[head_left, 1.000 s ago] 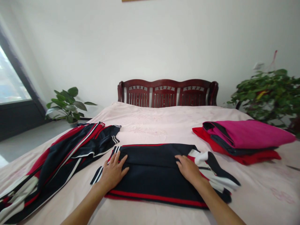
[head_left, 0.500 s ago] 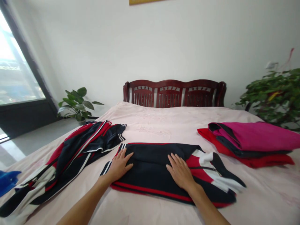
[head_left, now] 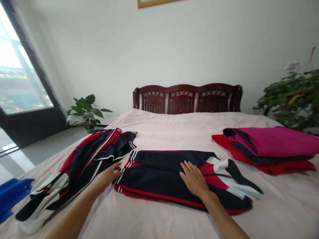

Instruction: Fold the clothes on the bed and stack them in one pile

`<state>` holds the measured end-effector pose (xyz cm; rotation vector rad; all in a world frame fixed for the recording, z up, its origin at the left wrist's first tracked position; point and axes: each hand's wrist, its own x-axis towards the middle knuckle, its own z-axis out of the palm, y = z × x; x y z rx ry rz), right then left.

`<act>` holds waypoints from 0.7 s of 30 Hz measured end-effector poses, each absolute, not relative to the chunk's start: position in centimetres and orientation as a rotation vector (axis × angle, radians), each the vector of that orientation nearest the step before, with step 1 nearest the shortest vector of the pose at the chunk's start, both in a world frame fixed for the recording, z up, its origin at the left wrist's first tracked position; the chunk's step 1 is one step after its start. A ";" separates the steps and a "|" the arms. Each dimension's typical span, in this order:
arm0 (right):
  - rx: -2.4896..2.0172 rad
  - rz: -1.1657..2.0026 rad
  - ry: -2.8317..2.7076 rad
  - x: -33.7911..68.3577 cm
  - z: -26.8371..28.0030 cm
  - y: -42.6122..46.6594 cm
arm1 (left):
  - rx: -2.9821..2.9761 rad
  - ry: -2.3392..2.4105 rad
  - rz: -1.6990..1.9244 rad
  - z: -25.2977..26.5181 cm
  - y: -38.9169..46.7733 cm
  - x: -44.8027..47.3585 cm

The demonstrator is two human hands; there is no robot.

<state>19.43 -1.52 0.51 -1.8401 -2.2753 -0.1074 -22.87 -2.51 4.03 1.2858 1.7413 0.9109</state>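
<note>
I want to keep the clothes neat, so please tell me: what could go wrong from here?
The right hand rests on the folded garment, but that garment's right end looks uneven and could crease. The left hand is close to its striped cuffs, so a careless move might disturb them. The stacked clothes lie unevenly; a bump could make them slip.

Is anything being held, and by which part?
The right hand rests on the folded garment, gripping nothing; whether the left hand holds its striped edge is unclear.

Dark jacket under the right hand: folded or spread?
Folded: the jacket has its sleeves laid lengthwise over it, striped cuffs by the left hand.
</note>
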 end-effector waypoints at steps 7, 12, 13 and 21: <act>-1.846 -0.102 -2.263 19.4 0.7 -1.7 | 0.957 1.238 0.861 5.2 -1.9 -21.4; -1.823 -0.102 -2.241 19.5 0.4 -1.7 | 0.918 1.229 0.917 4.9 -1.4 -20.6; -1.818 -0.104 -2.238 19.5 0.4 -1.7 | 0.941 1.227 0.918 4.8 -1.2 -20.6; -1.821 -0.073 -2.235 19.3 1.1 -2.4 | 1.452 1.651 0.895 4.4 2.9 -20.3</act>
